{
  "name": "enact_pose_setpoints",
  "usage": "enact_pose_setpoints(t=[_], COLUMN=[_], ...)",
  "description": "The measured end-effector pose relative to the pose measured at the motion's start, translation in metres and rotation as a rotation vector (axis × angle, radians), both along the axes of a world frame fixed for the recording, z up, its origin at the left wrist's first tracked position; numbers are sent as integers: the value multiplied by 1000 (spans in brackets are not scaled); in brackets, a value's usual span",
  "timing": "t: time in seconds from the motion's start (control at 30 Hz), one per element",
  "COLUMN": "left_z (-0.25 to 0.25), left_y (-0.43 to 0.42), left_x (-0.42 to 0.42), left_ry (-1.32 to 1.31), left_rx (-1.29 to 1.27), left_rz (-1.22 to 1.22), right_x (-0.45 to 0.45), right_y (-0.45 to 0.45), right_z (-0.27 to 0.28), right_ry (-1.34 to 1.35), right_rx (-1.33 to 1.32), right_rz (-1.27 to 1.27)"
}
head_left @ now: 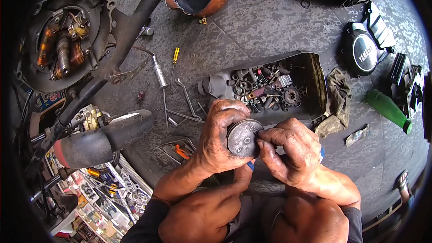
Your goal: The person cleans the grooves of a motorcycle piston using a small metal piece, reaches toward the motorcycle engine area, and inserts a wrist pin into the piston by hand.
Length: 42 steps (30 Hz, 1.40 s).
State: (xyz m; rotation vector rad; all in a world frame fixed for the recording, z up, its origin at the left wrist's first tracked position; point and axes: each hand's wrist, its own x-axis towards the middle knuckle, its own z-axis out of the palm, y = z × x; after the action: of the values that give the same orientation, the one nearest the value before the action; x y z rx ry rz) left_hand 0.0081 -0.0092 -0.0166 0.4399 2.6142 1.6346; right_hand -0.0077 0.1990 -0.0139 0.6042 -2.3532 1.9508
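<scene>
My left hand is wrapped round an engine piston, its round, dark, carbon-stained crown turned up toward me. Grooves or rings show along the piston's upper left side. My right hand is closed, with thumb and forefinger pinched together against the right rim of the crown. Whatever lies between those fingertips is too small or hidden to name. Just beyond both hands stands a dark metal tray, holding a heap of bolts, springs, gears and other small engine parts.
Left of the tray lie a socket wrench, a spanner and a yellow screwdriver. Rags, a green bottle and a YAMAHA engine cover are on the right. Motorcycle parts and a tire crowd the left.
</scene>
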Motion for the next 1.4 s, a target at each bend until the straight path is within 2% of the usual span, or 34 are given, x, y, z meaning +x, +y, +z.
enact_pose_setpoints(t=[0.13,0.23,0.27,0.43,0.53,0.63,0.77,0.83,1.13,1.27,1.37,1.4], left_z=[1,3,2,3,3,3,4,5,5,6,6,5], left_y=[3,3,3,3,4,3,5,5,8,8,8,8], left_x=[1,-1,-1,-1,0,1,0,0,0,0,1,1], left_ry=[-1,-6,-6,0,19,-15,24,7,18,28,22,34], left_rx=[7,-2,-3,2,-10,3,-24,-29,-17,-53,-39,-56], left_rz=[0,-20,-22,-32,-31,-30,-31,-25,-8,-17,-22,-21], right_x=[-1,1,1,0,0,-2,-3,-5,-3,-2,-4,-5], right_y=[3,1,5,2,3,2,4,3,3,1,2,2], right_z=[2,0,3,1,5,2,6,5,7,4,9,6], right_ry=[-5,-14,-18,-21,-13,-22,-20,-34,-14,-33,-13,-25], right_rx=[-4,-13,15,-21,-33,-30,-34,-15,-20,-2,-17,-23], right_rz=[83,-7,54,-10,67,3,91,22,96,10,111,61])
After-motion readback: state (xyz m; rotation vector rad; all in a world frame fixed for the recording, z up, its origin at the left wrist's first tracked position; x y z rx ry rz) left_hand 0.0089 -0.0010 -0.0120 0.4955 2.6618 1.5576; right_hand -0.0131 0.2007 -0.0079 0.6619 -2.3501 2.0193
